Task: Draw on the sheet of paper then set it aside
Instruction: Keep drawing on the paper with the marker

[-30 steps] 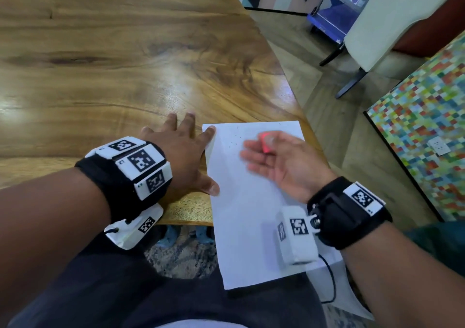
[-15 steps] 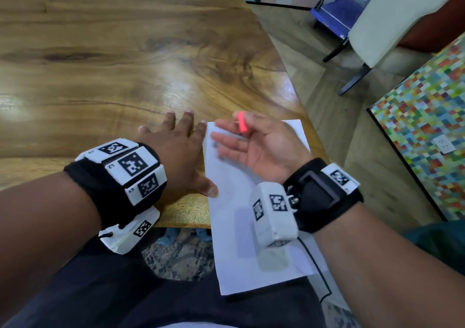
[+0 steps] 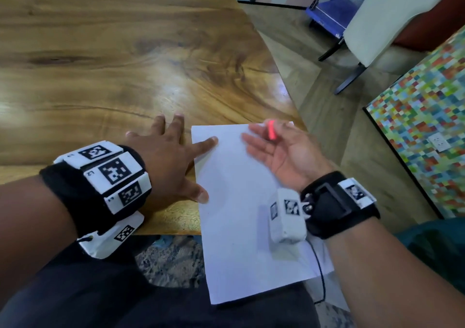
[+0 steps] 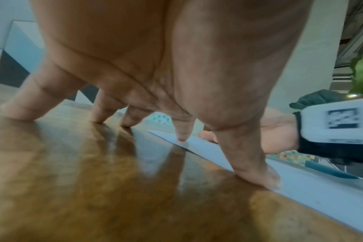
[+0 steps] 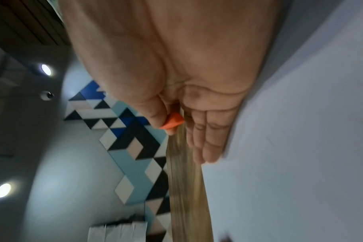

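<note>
The sheet of paper lies at the near right corner of the wooden table, its lower half hanging off the edge over the person's lap, and it looks blank from the head view, so the drawing step appears not to have begun. The left hand is spread flat, fingers straight, index fingertip and thumb pressing the sheet's left margin while the other fingers rest on bare wood; the left wrist view confirms those two tips on the paper. The right hand hovers palm-up above the top of the sheet, and it pinches a small red-orange piece, likely a crayon or chalk stub, between thumb and forefinger, the other fingers loose and extended. Judging from this, the step in hand is readying the drawing tool. The next move calls for turning that hand over, bringing the coloured tip down onto the part of the sheet backed by the table, and keeping the left hand pinning the paper so it cannot slide off the edge
</note>
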